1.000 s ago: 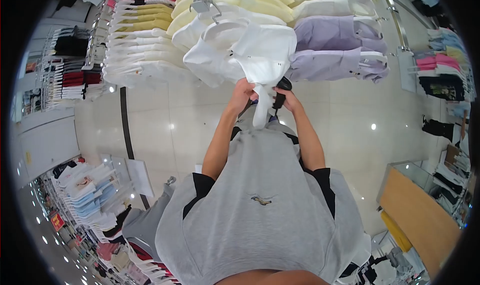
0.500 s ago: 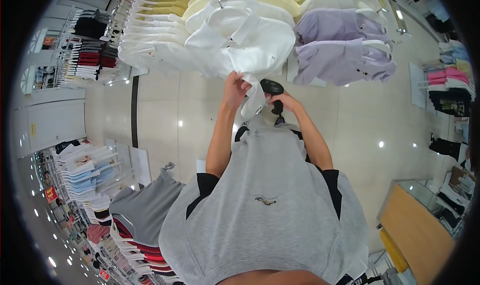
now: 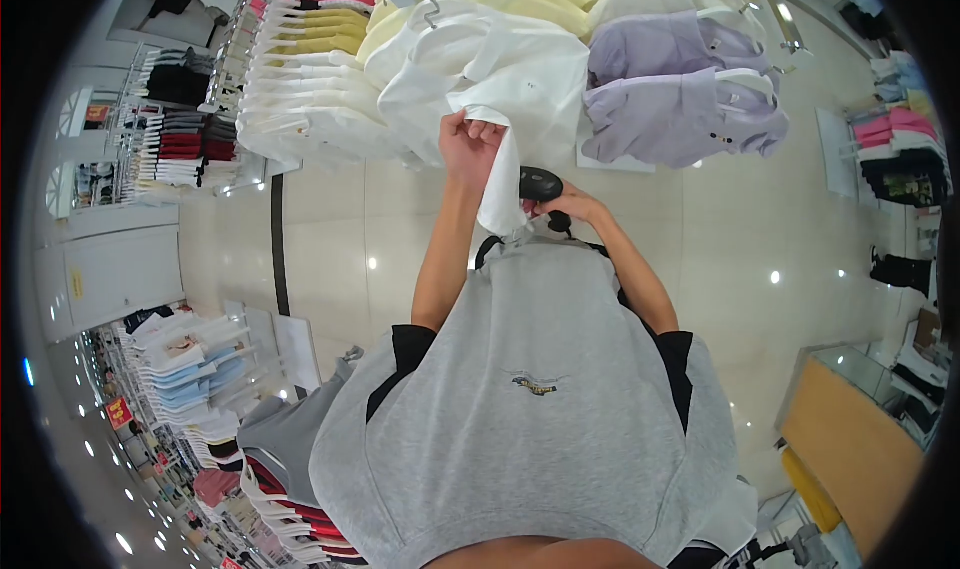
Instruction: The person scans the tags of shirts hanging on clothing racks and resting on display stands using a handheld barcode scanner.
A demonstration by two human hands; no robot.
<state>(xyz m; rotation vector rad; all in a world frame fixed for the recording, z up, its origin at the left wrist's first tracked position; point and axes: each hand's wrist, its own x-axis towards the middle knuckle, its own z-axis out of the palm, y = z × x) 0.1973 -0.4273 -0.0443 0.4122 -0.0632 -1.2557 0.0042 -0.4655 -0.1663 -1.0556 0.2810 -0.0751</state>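
Observation:
A white shirt (image 3: 535, 89) hangs on a hanger at the front of the rack before me. My left hand (image 3: 470, 151) has its fingers curled over a lower part of it, lifting the cloth so that a flap drapes down past the wrist. My right hand (image 3: 572, 204) is wrapped round a black handheld scanner (image 3: 541, 184) with a rounded head. The scanner's head sits close beside the hanging flap, and its lower part is partly hidden by my fingers.
Lilac shirts (image 3: 655, 119) hang to the right on the same rack, with white and yellow shirts (image 3: 310, 89) to the left. Pale tiled floor (image 3: 380, 299) lies below. Clothes racks (image 3: 190, 369) stand at left, and a wooden counter (image 3: 850, 439) at lower right.
My left hand has risen a little, pulling the shirt's cloth up and spreading the flap wider. My right hand with the scanner has dipped slightly, close to the cloth.

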